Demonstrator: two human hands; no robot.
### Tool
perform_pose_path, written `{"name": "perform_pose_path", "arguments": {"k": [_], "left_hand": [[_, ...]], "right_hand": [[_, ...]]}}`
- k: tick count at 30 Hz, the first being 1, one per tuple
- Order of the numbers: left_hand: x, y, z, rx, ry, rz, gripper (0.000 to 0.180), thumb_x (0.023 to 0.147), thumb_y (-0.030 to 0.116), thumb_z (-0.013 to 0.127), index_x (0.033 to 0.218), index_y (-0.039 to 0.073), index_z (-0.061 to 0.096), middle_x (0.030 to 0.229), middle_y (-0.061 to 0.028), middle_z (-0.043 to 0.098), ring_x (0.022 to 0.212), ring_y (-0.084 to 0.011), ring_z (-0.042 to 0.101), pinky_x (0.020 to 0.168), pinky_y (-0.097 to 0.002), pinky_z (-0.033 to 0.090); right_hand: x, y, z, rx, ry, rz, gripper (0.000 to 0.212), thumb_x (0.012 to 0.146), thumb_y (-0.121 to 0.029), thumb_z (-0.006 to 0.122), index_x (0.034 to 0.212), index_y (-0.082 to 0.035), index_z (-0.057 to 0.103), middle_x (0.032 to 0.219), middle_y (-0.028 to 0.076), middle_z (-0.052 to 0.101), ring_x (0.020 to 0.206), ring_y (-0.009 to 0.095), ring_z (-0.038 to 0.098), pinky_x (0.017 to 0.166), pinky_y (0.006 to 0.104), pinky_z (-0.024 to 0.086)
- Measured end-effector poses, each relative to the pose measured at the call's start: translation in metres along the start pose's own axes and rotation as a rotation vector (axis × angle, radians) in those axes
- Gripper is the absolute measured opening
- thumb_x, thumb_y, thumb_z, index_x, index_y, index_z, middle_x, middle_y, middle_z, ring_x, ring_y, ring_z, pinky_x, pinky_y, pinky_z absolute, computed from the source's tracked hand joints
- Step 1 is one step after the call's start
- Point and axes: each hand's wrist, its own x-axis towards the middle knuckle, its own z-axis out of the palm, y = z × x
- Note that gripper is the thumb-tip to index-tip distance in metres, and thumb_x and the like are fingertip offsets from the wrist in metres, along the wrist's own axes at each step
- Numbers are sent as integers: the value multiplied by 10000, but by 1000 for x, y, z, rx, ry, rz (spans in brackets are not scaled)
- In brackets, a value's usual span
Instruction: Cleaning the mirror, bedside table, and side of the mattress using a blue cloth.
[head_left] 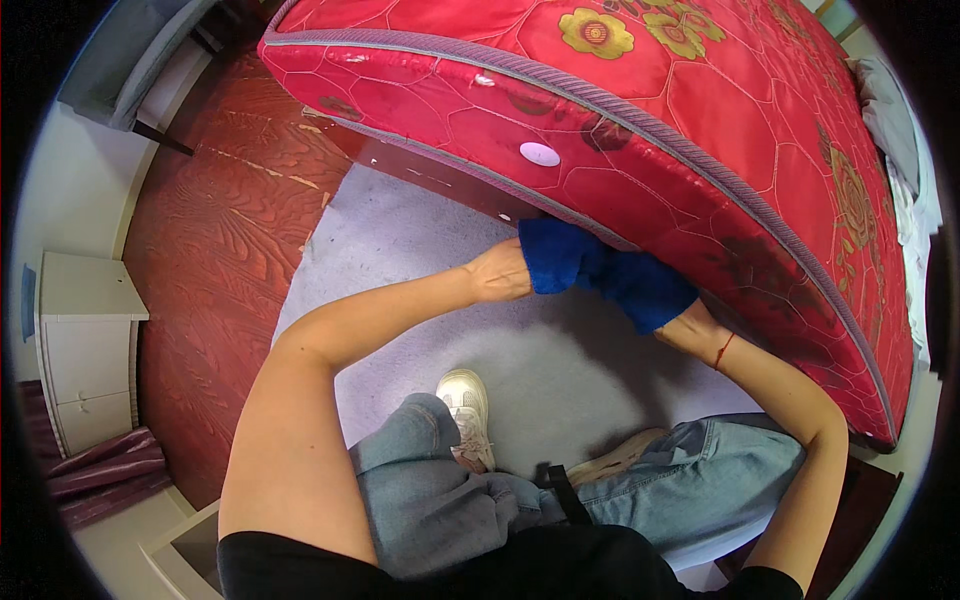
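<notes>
Blue fabric [556, 257] covers the fingers of my left hand [502, 270] and my right hand [690, 328]; whether it is a pair of mitts or a cloth, I cannot tell. Both covered hands are close together at the lower edge of a red quilted mattress [690, 100], which has yellow flowers and grey-purple piping. The mattress rests on a reddish-brown bed base [440, 180]. My fingers are hidden, so their grip does not show. A thin red string [723, 350] circles my right wrist.
A grey-lavender mat [380, 250] lies under me, over red wood flooring [220, 200]. A grey chair [150, 60] stands at the upper left, a white cabinet [90, 360] at the left. Purple curtain fabric [110, 475] hangs below it. Pale bedding [895, 140] lies at the far right.
</notes>
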Motion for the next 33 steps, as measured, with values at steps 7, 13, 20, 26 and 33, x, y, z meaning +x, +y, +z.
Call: {"name": "perform_pose_path", "arguments": {"k": [7, 13, 20, 26, 33], "left_hand": [[-3, 0, 4, -41, 38, -15, 528, 898, 117, 484, 1423, 60, 454, 1468, -144, 479, 1355, -291, 456, 1161, -401, 342], [-3, 0, 5, -36, 34, -4, 574, 860, 103, 521, 1428, 60, 449, 1473, -153, 471, 1363, -314, 442, 1166, -409, 335], [6, 6, -6, -108, 42, 6, 514, 866, 96, 527, 1379, 72, 510, 1435, -155, 508, 1322, -334, 476, 1140, -415, 359], [47, 15, -35, -123, 138, 39, 486, 881, 121, 538, 1365, 77, 526, 1393, -155, 534, 1300, -337, 499, 1122, -432, 379], [94, 34, -69, -233, 219, 70, 474, 922, 158, 524, 1388, 75, 503, 1398, -155, 530, 1313, -330, 491, 1139, -426, 359]], "right_hand": [[-2, 8, 14, 164, 34, 28, 294, 925, -125, 501, 1190, -67, 615, 1176, 158, 628, 1061, 314, 602, 929, 398, 486], [-2, 4, 14, 59, 88, 47, 242, 910, -104, 516, 1119, -68, 635, 1117, 163, 633, 1022, 333, 604, 898, 418, 489], [-1, 0, -2, 148, 128, -15, 234, 865, -87, 546, 1078, -58, 639, 1111, 173, 631, 1024, 357, 600, 897, 436, 487], [-41, 21, -14, -87, 311, -78, 245, 794, -62, 609, 1033, -55, 661, 1115, 153, 650, 1013, 343, 618, 895, 454, 490], [-68, 19, -56, -226, 29, 170, 428, 849, -119, 586, 1277, -119, 611, 1318, 120, 603, 1201, 301, 579, 1006, 411, 472]]}}
